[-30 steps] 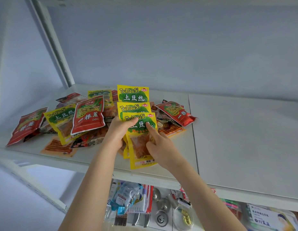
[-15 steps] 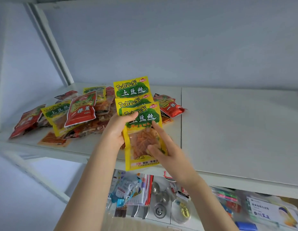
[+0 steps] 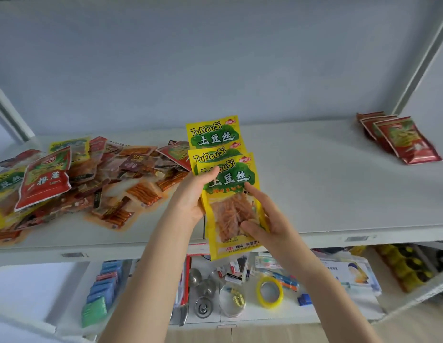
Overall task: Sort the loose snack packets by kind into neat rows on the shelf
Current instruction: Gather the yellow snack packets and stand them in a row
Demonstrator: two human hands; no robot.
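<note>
Left hand (image 3: pixel 189 199): closed on a fan of three yellow packets (image 3: pixel 213 134), thumb (image 3: pixel 211 172) pressed across the face of the front one, the other fingers hidden behind the stack. Palm side faces the camera.

Right hand (image 3: pixel 270 224): holds the same fan at its lower right edge. Index finger (image 3: pixel 252 190) lies straight up the front packet (image 3: pixel 230 211), tip at the green label; the thumb sits lower on the clear window. The remaining fingers go behind and cannot be seen.

The three packets overlap like shingles, each stepped a little below the one behind, labels upright ("TuDouSi" legible on all three). The fan is held up in the air over the front edge of the white shelf (image 3: pixel 326 194), its bottom hem hanging past the lip; it does not appear to rest on the board.

Left of the hands: a loose pile (image 3: pixel 121 184) of mixed packets spread over the shelf, reds, yellows, clear ones with orange sticks, lying at all angles. One red packet (image 3: pixel 45 179) sits tilted on top near the left end.

Far right, at the back corner: a short overlapping row of red packets (image 3: pixel 401 139), well apart from the pile.

Below: a lower shelf (image 3: pixel 277 315) with a yellow tape roll (image 3: pixel 270 305), metal cups (image 3: pixel 207 285) and a column of blue packs (image 3: pixel 105 285).
</note>
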